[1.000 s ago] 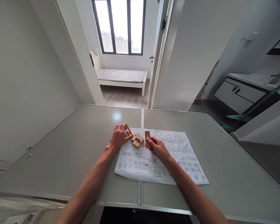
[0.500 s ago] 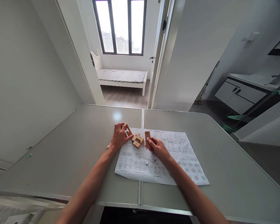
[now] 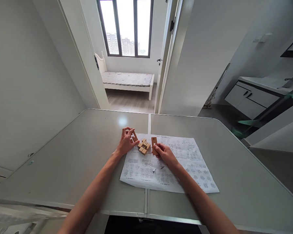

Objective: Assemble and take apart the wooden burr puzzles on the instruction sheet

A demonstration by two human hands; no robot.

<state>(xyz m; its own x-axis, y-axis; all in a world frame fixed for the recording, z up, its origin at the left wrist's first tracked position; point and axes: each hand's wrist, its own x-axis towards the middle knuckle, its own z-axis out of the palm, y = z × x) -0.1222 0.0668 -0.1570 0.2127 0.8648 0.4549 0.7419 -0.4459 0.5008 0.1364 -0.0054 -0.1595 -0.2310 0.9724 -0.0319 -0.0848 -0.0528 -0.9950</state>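
Note:
My left hand (image 3: 127, 142) is closed on a flat brown wooden puzzle piece (image 3: 135, 137) with a cutout, its thumb and fingers at the edges. Pinched in my right hand (image 3: 164, 152) is another flat brown wooden piece (image 3: 154, 140), upright and marked with a "2". Between the hands, a cluster of lighter interlocked wooden blocks (image 3: 144, 147) rests on the printed instruction sheet (image 3: 141, 178). The right fingers cover the lower part of the numbered piece. Nearer to me on the sheet lies a tiny white-and-dark object (image 3: 154, 171), too small to make out.
The sheet lies on a pale table (image 3: 88, 162) with a metal seam down its middle. Beyond the far edge, a doorway shows a bed (image 3: 127, 79) under a window (image 3: 127, 29). To the right stands a sink cabinet (image 3: 254, 97).
My left hand has shifted very slightly, tilting its piece a little. The right hand, the block cluster and the sheet look unmoved.

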